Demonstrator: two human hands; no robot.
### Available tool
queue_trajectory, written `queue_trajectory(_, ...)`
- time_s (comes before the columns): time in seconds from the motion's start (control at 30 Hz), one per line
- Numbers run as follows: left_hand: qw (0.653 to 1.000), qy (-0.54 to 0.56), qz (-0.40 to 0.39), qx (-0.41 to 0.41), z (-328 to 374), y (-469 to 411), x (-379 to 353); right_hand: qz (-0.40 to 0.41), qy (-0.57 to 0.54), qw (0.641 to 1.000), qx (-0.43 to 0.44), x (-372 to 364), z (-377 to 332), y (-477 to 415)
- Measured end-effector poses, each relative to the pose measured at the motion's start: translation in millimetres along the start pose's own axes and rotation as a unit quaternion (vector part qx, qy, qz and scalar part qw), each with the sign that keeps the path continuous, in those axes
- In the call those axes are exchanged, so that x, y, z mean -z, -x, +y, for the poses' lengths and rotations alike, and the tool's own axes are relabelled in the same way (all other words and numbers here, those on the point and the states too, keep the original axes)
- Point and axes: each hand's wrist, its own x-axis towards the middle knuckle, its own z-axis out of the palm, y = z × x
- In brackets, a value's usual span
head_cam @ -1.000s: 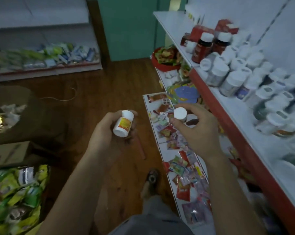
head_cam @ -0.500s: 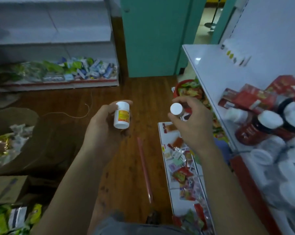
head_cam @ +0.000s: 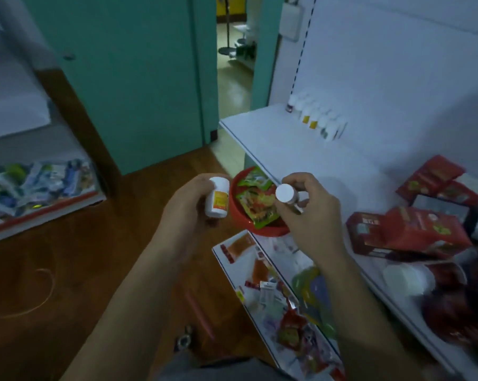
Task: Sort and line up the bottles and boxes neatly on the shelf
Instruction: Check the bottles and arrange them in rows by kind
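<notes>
White bottle with yellow-orange label (head_cam: 217,198) upright in the left hand (head_cam: 188,207), fingers wrapped round its body, out over the wooden floor (head_cam: 75,257) and just left of the shelf's front edge. Second bottle with white cap (head_cam: 286,194) pinched in the right hand (head_cam: 309,213), cap turned toward the camera, fingertips (head_cam: 298,179) closed on its sides; dark body mostly hidden behind the cap. Both bottles near each other at about the same height, not touching.

Beyond the hands, white shelf (head_cam: 292,149) mostly bare at its near end. Short row of small white bottles (head_cam: 316,119) lined up along the back panel, two with yellow labels. To the right on the same shelf, red boxes (head_cam: 408,232) lying tumbled, some overlapping; dark bottles with white caps (head_cam: 405,279) below them, blurred.

Under the shelf edge, red bowl (head_cam: 255,226) of green and red packets. Lower shelf (head_cam: 227,259) strewn with small sachets. Teal door (head_cam: 139,78) behind.
</notes>
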Motion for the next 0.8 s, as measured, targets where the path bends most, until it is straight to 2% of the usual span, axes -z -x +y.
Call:
queue_trajectory(0.07, 0.998, -0.056, -0.031, -0.001, 17, -45, 7, 0.034, 0.008, 0.999, -0.020, -15, -1, -26)
queue_trajectory(0.17, 0.994, -0.077, -0.082, 0.011, 40, -105, 10, 0.093, 0.029, 0.994, -0.047, -31, -4, -61)
queue_trajectory(0.3, 0.988, -0.088, -0.130, 0.007, 55, -168, -6, 0.132, 0.074, 0.987, -0.062, -41, 6, -92)
queue_trajectory(0.4, 0.974, -0.114, -0.195, -0.001, 54, -208, -31, 0.174, 0.094, 0.977, -0.080, -41, 23, -109)
queue_trajectory(0.6, 0.945, -0.176, -0.277, 0.009, 33, -274, -96, 0.246, 0.120, 0.946, -0.172, -12, 69, -154)
queue_trajectory(0.8, 0.926, -0.211, -0.313, -0.034, 14, -315, -130, 0.292, 0.100, 0.915, -0.258, 11, 133, -215)
